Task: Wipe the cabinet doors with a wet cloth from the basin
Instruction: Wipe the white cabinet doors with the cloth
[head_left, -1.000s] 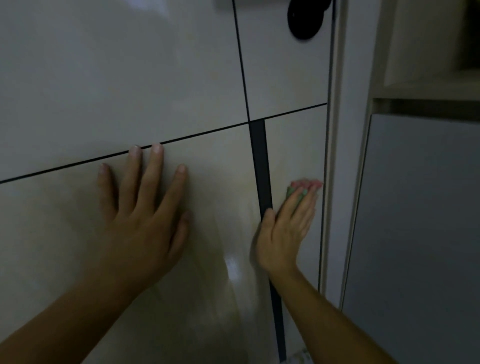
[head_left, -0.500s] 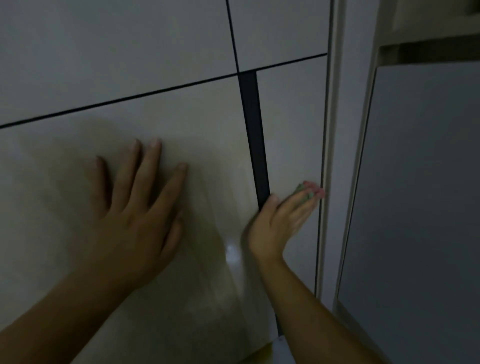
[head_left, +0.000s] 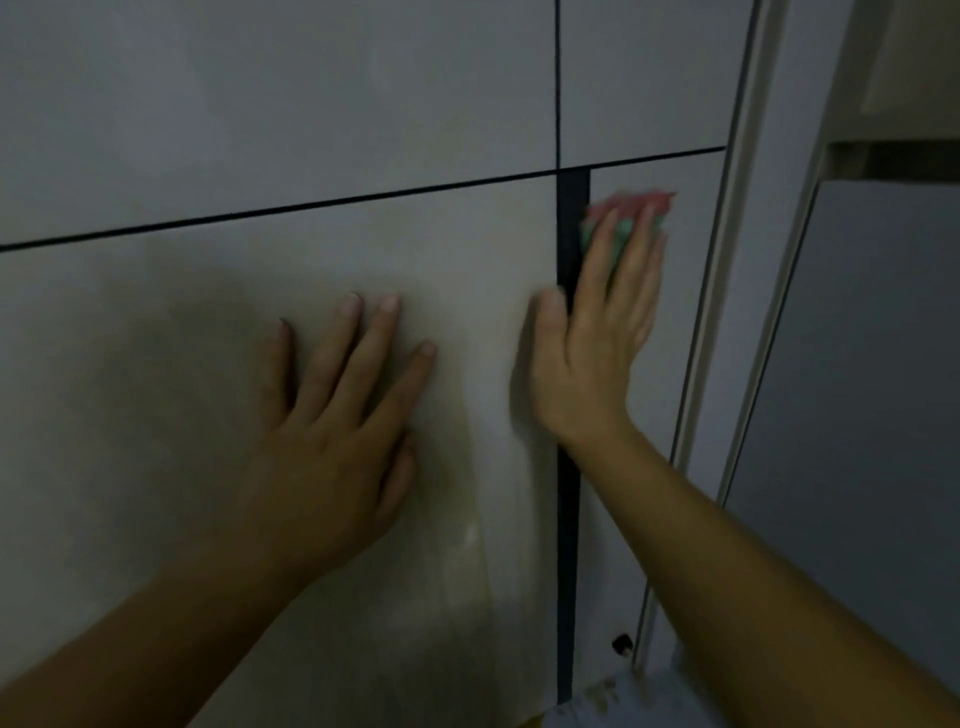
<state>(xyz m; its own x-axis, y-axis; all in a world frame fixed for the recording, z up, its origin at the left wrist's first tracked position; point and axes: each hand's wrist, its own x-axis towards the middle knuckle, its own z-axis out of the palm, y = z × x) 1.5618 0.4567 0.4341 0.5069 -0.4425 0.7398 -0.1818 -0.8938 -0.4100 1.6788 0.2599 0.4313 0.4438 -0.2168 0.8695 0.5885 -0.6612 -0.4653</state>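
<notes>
Glossy pale cabinet doors fill the view. My left hand (head_left: 337, 415) lies flat with spread fingers on the wide lower door (head_left: 156, 364). My right hand (head_left: 597, 332) presses a pink and green cloth (head_left: 631, 213) with straight fingers against the narrow lower door (head_left: 691, 270), near that door's top edge. The thumb reaches across the dark vertical gap (head_left: 569, 519) between the two doors. Most of the cloth is hidden under the fingers.
Upper doors (head_left: 260, 104) sit above a thin dark seam. A pale vertical frame (head_left: 727, 312) borders the narrow door on the right, with a grey panel (head_left: 857, 415) and a shelf opening beyond. Floor shows at the bottom edge.
My right hand has slid the cloth upward along the narrow door toward its top edge. My left hand stays flat on the wide door. The camera view has shifted.
</notes>
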